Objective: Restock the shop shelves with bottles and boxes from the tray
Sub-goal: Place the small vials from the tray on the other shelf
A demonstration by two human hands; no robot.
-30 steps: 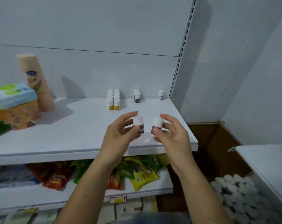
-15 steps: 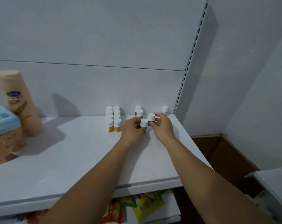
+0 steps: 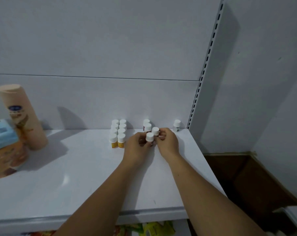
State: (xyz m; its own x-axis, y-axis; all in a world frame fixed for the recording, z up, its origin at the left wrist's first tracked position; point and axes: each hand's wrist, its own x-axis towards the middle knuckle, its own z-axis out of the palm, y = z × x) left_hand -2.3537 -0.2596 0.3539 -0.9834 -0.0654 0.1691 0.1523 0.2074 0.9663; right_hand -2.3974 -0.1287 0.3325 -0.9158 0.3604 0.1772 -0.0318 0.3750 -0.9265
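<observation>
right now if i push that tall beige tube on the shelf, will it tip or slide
Probably tips: the tube is tall and narrow, so a high push would likely topple it. Being round, it might roll once down. The shelf looks glossy, so a low push may slide it.

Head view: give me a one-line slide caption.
Left hand holds the front bottle, right hand the rear bottle, at the back of the shelf beside the yellow-labelled bottles.
</observation>
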